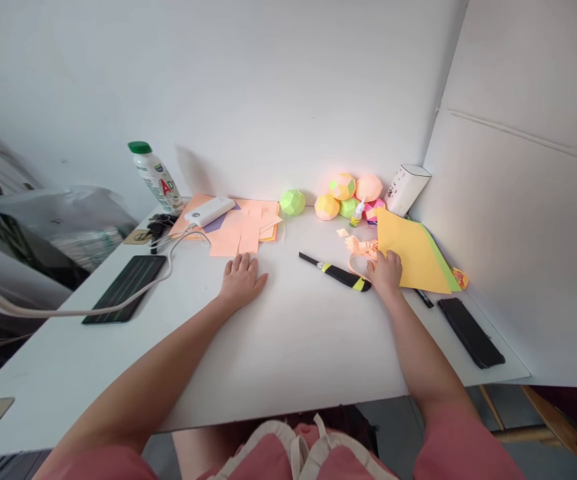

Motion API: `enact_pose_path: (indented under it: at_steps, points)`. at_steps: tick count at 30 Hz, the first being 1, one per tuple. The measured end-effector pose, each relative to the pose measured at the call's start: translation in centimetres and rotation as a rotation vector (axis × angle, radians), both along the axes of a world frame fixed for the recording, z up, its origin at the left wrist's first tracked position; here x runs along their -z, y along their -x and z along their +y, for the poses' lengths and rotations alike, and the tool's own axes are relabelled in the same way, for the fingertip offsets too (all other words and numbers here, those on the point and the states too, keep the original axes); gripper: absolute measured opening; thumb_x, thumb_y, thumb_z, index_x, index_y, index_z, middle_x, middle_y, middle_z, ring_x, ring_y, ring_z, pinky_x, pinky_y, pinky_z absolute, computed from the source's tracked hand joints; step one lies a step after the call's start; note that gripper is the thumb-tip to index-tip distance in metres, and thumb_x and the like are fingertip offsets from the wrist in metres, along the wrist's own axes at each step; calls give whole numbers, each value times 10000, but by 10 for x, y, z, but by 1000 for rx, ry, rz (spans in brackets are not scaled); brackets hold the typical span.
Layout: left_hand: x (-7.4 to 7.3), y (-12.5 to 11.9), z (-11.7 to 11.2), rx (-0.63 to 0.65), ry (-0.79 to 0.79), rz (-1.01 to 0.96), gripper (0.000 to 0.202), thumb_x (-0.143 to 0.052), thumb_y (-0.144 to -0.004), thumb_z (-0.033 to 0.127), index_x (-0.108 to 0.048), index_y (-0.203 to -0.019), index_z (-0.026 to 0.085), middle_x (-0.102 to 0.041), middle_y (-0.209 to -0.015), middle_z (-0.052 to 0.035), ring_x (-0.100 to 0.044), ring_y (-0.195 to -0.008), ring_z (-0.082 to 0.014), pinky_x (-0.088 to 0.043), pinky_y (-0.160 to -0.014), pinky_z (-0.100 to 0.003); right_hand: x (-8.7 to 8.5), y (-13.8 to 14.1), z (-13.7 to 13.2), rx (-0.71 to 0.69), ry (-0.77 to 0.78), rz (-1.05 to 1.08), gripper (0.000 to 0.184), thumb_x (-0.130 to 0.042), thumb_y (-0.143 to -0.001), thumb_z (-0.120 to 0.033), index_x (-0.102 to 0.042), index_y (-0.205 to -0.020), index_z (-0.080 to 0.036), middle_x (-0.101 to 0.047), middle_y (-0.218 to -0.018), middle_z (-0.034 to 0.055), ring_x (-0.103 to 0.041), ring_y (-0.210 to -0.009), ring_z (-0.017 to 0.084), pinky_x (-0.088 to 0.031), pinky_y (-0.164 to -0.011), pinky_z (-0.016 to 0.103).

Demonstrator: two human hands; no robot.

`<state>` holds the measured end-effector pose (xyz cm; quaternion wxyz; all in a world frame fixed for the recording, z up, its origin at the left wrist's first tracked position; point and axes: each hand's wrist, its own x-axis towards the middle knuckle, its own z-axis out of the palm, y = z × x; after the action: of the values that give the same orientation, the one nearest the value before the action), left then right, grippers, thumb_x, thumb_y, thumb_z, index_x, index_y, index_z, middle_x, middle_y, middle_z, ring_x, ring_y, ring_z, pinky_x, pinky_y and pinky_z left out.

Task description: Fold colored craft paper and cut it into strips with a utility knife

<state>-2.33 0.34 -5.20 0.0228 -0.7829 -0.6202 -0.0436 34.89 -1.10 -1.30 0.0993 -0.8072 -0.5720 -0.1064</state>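
My left hand (241, 279) lies flat and open on the white table (288, 333), fingers together, just below a spread of orange paper sheets (241, 230). My right hand (386, 272) rests on the near corner of a stack of yellow and green paper sheets (413, 257), fingers curled on its edge. Orange paper scraps (361, 248) lie just left of that hand. A black and yellow utility knife (336, 272) lies between my hands, its handle end close to my right hand.
Several coloured paper balls (341, 197) and a small glue bottle (357, 212) sit at the back, beside a white box (406, 189). A white power bank (209, 211), drink bottle (156, 177), keys (161, 223), a dark tablet (124, 288) and a phone (470, 331) lie about.
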Motion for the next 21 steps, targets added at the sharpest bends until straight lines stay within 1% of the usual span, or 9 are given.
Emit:
enact_pose_path:
  at_steps: [3, 5, 8, 10, 14, 17, 21]
  points:
    - [0, 0, 0, 0, -2, 10, 591, -302, -938, 444, -474, -1352, 57, -351, -1503, -214, -273, -1411, -357, -243, -1126, -491, 0, 7, 6, -7, 68, -23, 524, -437, -909, -375, -500, -1370, -136, -379, -1474, 191, -249, -1374, 372, -245, -1067, 491]
    - [0, 0, 0, 2, -4, 15, 594, -300, -939, 446, -470, -1356, 59, -350, -1505, -211, -274, -1410, -358, -244, -1125, -490, 0, 9, 7, 8, 110, -29, 541, -413, -917, -388, -480, -1387, -128, -358, -1499, 185, -214, -1394, 391, -214, -1076, 526]
    - [0, 0, 0, -3, 2, 17, 600, -303, -939, 447, -463, -1364, 54, -345, -1508, -209, -269, -1411, -362, -236, -1129, -490, -2, 8, 5, 13, 139, -45, 532, -354, -941, -366, -454, -1405, -125, -343, -1519, 156, -186, -1413, 369, -191, -1094, 505]
    - [1, 0, 1, -2, 5, 17, 604, -308, -938, 445, -460, -1367, 48, -346, -1507, -211, -269, -1410, -365, -234, -1129, -492, -4, 7, 4, 20, 143, -55, 534, -351, -944, -357, -434, -1412, -113, -348, -1512, 160, -189, -1413, 352, -197, -1094, 477]
    - [1, 0, 1, 2, 0, 11, 607, -319, -934, 442, -462, -1366, 40, -350, -1503, -218, -273, -1408, -370, -234, -1126, -497, -8, 6, 2, 52, 155, -60, 500, -399, -922, -316, -473, -1347, -64, -437, -1420, 208, -281, -1358, 332, -265, -1044, 434]
    - [2, 1, 2, 7, -11, -3, 599, -332, -929, 439, -474, -1355, 43, -363, -1496, -221, -285, -1402, -370, -242, -1121, -499, -11, 5, 1, 74, 158, -60, 420, -397, -916, -262, -538, -1257, -60, -529, -1294, 212, -401, -1254, 300, -337, -962, 385]
    - [1, 1, 1, 3, -18, -13, 587, -337, -925, 435, -485, -1346, 54, -373, -1493, -214, -294, -1399, -364, -249, -1117, -491, -18, 1, 0, 128, 190, -44, 355, -403, -910, -221, -623, -1131, -51, -594, -1162, 222, -518, -1115, 291, -401, -843, 353]
